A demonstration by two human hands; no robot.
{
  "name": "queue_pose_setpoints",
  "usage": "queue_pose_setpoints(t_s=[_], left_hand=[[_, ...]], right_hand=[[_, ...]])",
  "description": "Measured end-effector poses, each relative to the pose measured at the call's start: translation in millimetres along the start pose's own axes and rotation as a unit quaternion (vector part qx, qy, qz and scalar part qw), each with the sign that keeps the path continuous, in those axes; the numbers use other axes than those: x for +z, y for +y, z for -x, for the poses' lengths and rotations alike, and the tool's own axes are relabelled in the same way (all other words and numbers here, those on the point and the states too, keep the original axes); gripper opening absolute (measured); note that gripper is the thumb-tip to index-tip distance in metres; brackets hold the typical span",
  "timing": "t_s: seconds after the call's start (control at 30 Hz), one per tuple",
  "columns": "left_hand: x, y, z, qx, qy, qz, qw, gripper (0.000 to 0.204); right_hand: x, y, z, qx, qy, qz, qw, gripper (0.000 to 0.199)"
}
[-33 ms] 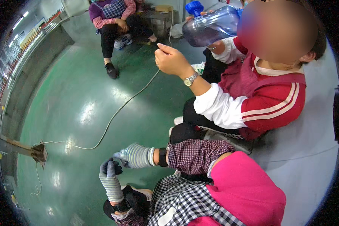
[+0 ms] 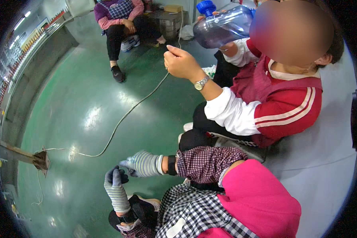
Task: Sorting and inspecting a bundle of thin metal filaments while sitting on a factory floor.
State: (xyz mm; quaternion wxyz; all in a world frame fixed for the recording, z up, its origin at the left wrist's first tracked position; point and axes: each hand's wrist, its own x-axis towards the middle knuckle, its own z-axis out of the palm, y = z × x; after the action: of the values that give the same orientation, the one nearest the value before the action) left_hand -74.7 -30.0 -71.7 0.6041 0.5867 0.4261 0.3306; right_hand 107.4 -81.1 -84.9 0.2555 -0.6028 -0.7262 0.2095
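Note:
My left hand (image 2: 116,188) and my right hand (image 2: 143,163) meet in front of my knees, fingertips close together. Both wear striped knit gloves, pale with grey-blue fingers, and a dark band circles each wrist. The fingers of each hand are curled; whatever lies between them, if anything, is hidden. A light-coloured cable (image 2: 123,122) runs over the green floor beyond my hands, touching neither of them. My checked apron (image 2: 190,212) covers my lap.
A co-worker in a red top (image 2: 281,107) sits close on my right, tipping up a large clear bottle (image 2: 224,31) with a blue cap. Another person (image 2: 121,18) sits at the far side. On the left, a metal post foot (image 2: 41,162) stands beside a long, low wall (image 2: 47,59).

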Motion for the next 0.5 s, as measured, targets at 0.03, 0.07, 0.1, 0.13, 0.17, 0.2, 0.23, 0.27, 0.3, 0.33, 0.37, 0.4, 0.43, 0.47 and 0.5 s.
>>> queue_pose_setpoints(t_s=[0.03, 0.07, 0.1, 0.13, 0.17, 0.2, 0.23, 0.27, 0.3, 0.33, 0.37, 0.4, 0.43, 0.47, 0.5], left_hand=[[-1.4, 0.0, 3.1, -0.001, 0.002, 0.001, 1.000, 0.035], [-0.1, 2.9, 4.6, -0.005, 0.008, 0.003, 1.000, 0.034], [0.8, 4.3, 5.7, -0.009, 0.016, 0.005, 1.000, 0.033], [0.6, 3.2, 6.8, -0.011, 0.019, 0.006, 1.000, 0.033], [-1.7, 3.8, 8.9, -0.012, 0.024, 0.010, 1.000, 0.034], [-3.9, 3.9, 11.1, -0.015, 0.031, 0.014, 0.999, 0.034], [-4.9, 2.6, 8.5, -0.022, 0.041, 0.012, 0.999, 0.034], [-5.0, 6.1, 5.4, -0.020, 0.052, 0.020, 0.998, 0.036], [-7.4, 12.4, 4.8, -0.020, 0.068, 0.025, 0.997, 0.038], [-4.0, 16.0, 0.1, -0.015, 0.064, 0.054, 0.996, 0.040], [-4.3, 17.8, -5.6, -0.011, 0.071, 0.082, 0.994, 0.042], [-3.0, 14.0, -10.8, -0.023, 0.078, 0.112, 0.990, 0.043], [-5.3, 9.9, -16.0, -0.029, 0.085, 0.141, 0.986, 0.043], [-3.3, 8.5, -17.4, -0.042, 0.075, 0.127, 0.988, 0.044], [-4.0, 11.7, -14.7, -0.052, 0.065, 0.113, 0.990, 0.045]], right_hand=[[2.5, -1.4, 1.3, -0.001, -0.002, 0.000, 1.000, 0.044], [2.9, -1.7, 1.6, -0.007, 0.003, -0.006, 1.000, 0.038], [4.0, -2.2, 2.3, -0.012, 0.007, -0.012, 1.000, 0.033], [5.9, -2.3, 2.9, -0.013, 0.004, -0.013, 1.000, 0.033], [5.2, -4.9, 1.0, -0.011, 0.000, -0.025, 1.000, 0.029], [5.3, -5.5, -1.2, -0.009, -0.006, -0.039, 0.999, 0.026], [4.7, -1.2, -4.2, -0.003, 0.041, -0.115, 0.993, 0.023], [5.4, 2.8, -8.0, 0.005, 0.080, -0.197, 0.977, 0.020], [-4.0, 6.6, -15.4, -0.016, 0.067, -0.289, 0.955, 0.012], [-4.6, 30.8, -24.1, -0.152, 0.129, -0.343, 0.918, 0.008], [-34.9, 21.9, -22.0, -0.036, 0.058, -0.418, 0.906, 0.015], [-47.2, 20.1, -16.2, 0.087, 0.107, -0.545, 0.827, 0.025], [-54.6, 26.1, -17.0, 0.130, 0.130, -0.518, 0.836, 0.034], [-62.9, 28.4, -17.8, 0.169, 0.156, -0.579, 0.782, 0.034], [-65.2, 25.3, -19.7, 0.209, 0.181, -0.632, 0.723, 0.035]])
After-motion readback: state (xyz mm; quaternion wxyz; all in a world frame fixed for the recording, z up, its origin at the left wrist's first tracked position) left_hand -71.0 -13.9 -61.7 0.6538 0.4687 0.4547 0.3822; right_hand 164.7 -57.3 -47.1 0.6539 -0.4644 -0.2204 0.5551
